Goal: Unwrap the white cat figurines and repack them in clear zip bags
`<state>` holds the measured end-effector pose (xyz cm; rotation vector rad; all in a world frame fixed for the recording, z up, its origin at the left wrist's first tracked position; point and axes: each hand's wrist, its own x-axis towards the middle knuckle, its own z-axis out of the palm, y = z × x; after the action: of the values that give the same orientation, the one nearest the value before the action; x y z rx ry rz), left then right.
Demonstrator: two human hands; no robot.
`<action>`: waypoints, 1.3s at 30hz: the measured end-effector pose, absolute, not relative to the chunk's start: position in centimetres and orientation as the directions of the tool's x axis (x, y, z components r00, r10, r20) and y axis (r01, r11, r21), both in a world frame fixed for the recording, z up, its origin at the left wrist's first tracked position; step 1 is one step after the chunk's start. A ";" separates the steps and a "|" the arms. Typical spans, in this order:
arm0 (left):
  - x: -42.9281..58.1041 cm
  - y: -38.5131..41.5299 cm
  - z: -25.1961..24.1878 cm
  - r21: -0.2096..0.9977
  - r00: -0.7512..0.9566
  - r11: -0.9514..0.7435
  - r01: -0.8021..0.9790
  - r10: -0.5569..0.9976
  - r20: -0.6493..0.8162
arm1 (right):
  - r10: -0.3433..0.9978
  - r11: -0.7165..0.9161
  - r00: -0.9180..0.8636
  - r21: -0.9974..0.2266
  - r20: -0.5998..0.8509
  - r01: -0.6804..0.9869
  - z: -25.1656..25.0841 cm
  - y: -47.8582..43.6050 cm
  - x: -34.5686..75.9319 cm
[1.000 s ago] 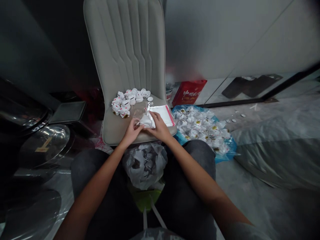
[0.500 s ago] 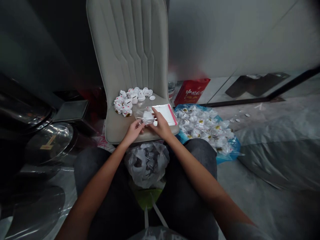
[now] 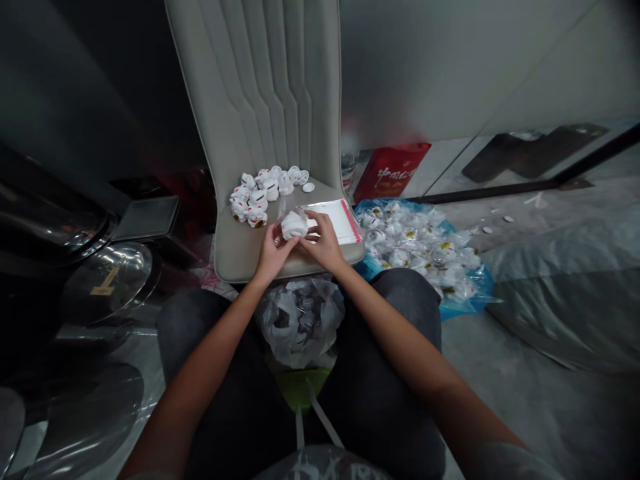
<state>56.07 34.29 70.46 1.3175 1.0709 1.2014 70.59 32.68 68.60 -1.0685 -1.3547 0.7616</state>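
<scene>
Just hands (image 3: 324, 243) around glossy white figurine (image 3: 294, 225)

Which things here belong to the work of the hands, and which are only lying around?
In the work: left hand; right hand; cat figurine; clear bag; loose figurines; bagged figurines.

Just lying around: red bag; grey plastic bag.

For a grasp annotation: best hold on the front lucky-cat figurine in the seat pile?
Pinch the white lucky-cat figurine across its rounded body, coming from the near side: it sits at the pile's front edge, with bare seat there, while other figurines crowd behind it.
</scene>
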 end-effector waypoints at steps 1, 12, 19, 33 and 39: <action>56.0 34.4 70.4 0.999 0.107 -0.046 -0.020 0.993 0.048 | 0.913 0.372 0.101 -0.910 0.394 0.183 68.6 32.6 70.6; 54.1 35.1 70.7 0.975 0.176 0.220 -0.043 0.962 -0.209 | 0.857 0.480 -0.083 -0.730 0.509 0.486 69.1 33.4 70.6; 53.2 35.2 70.1 0.963 0.193 0.270 -0.030 0.946 -0.259 | 0.841 0.534 -0.166 -0.744 0.514 0.402 68.8 34.7 70.7; 53.3 35.4 69.4 0.950 0.153 0.310 -0.043 0.942 -0.300 | 0.939 0.333 -0.196 -0.598 0.284 0.729 69.0 34.5 69.7; 53.9 34.9 69.0 0.944 0.088 0.303 -0.128 0.952 -0.294 | 0.902 0.364 -0.089 -0.634 0.422 0.683 68.4 34.5 69.5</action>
<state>53.89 34.86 69.01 0.9168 1.1871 1.0008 69.47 34.52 68.37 -1.3858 -1.8374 0.3514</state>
